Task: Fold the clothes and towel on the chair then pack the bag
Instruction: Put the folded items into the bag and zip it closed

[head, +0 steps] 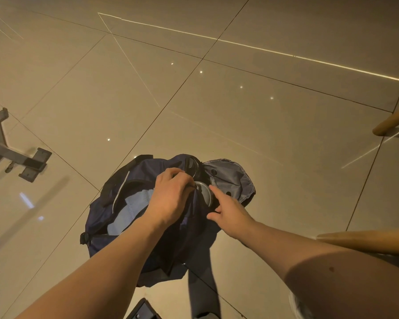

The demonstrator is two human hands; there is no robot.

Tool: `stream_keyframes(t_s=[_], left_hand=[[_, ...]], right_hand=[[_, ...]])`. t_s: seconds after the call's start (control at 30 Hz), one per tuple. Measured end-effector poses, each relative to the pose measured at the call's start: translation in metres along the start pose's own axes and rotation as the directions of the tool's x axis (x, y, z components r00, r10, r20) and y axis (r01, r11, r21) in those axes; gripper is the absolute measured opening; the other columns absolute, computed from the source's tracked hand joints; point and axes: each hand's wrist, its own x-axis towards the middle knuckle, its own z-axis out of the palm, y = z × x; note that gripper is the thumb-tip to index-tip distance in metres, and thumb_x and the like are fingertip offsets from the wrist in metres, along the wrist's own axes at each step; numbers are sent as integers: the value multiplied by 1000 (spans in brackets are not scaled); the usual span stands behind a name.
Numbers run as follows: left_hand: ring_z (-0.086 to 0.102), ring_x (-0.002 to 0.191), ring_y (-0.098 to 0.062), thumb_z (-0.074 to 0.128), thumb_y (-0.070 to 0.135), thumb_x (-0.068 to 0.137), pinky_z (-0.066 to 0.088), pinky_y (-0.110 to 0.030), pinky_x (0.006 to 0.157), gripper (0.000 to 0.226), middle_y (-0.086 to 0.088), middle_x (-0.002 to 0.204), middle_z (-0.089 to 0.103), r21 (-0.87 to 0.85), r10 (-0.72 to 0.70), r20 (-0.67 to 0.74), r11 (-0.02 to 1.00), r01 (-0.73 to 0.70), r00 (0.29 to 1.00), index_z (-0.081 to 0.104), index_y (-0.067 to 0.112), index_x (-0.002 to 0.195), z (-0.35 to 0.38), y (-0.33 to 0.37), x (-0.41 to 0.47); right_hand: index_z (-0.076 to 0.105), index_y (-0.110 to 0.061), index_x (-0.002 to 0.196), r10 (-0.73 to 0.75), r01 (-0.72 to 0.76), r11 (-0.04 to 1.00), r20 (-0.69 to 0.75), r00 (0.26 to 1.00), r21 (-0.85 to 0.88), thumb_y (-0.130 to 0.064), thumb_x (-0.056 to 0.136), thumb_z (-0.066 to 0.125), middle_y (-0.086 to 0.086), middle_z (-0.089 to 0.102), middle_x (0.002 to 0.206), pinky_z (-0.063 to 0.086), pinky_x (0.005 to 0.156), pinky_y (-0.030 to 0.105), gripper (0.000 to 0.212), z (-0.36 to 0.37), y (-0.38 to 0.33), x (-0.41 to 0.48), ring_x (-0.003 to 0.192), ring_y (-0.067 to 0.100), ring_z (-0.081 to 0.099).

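I see left hand [171,196] fingers grasping the bag [102,215] rim, right hand [230,214] released, forefinger touching a disc [204,192] beside them; a sagging rim could spill it.

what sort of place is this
Likely an indoor room, perhaps a home or lounge: large glossy floor tiles reflecting lights, wooden furniture legs on the right, and a grey metal stand foot on the left.

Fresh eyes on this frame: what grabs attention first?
A dark navy bag sits open on the tiled floor at centre, pale blue cloth inside. Both hands work its mouth: the left hand grips the fabric edge, and the right hand points a finger at a round grey disc.
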Motion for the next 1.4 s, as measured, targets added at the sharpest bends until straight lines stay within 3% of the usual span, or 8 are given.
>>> stream_keyframes(t_s=[0.23,0.43,0.57,0.73,0.83,1.03,1.17,1.4], left_hand=[[49,128,-29,56,15,99,48,-50,99,10,-5,124,64,-2,59,-83,998,-59,995,63,19,106,-11,2,2],[50,131,-28,51,19,104,48,-42,103,16,-9,140,56,87,-38,47,996,34,998,65,18,111,-5,2,-1],[48,137,-31,63,10,96,44,-51,111,21,-11,146,57,133,90,15,987,-91,996,67,11,117,-5,6,1],[49,132,-30,68,8,90,43,-48,109,36,-7,146,56,126,66,-39,990,-60,997,65,12,126,-12,21,-11],[49,131,-26,64,13,93,40,-44,109,34,-2,146,55,122,41,-17,992,-39,999,64,18,126,-18,25,-25],[45,130,-19,64,14,93,35,-37,108,35,8,145,53,-2,-180,-71,984,180,981,63,23,126,-41,20,-69],[48,129,-15,61,18,96,34,-36,112,34,9,144,53,-63,-341,-55,939,338,938,60,27,129,-62,2,-102],[63,98,-16,49,29,104,47,-30,77,16,6,110,64,-197,-722,-50,685,702,690,58,27,117,-95,-66,-153]], right_hand=[[55,-23,138,-144,124,984,-159,977,-129,-23,95,60,-2,55,116,53,86,43,44,2,-10,6,97,24,61],[54,-23,142,-83,33,943,-139,987,-331,-23,105,44,4,56,123,50,93,41,37,5,-12,8,107,29,59],[63,-20,123,-63,5,953,-181,981,-302,-22,104,50,4,58,117,52,91,44,23,3,-10,5,108,29,61],[23,-23,158,99,-100,995,-60,993,-20,-8,90,58,6,40,153,46,107,46,78,-3,-14,-4,136,33,46],[21,-23,159,110,-109,994,-42,993,7,-8,84,59,6,36,157,42,111,46,85,-7,-19,-8,142,31,39],[30,-15,156,101,-115,992,-217,971,-50,-6,88,56,5,32,158,33,115,43,73,-20,-47,-22,146,29,28],[50,-15,141,-128,76,985,-359,925,-155,1,86,52,2,45,147,30,113,36,58,-17,-94,-35,137,21,33],[61,-19,128,-440,387,841,-62,896,-377,-3,90,55,0,55,127,36,106,33,41,63,-186,-33,121,19,45]])
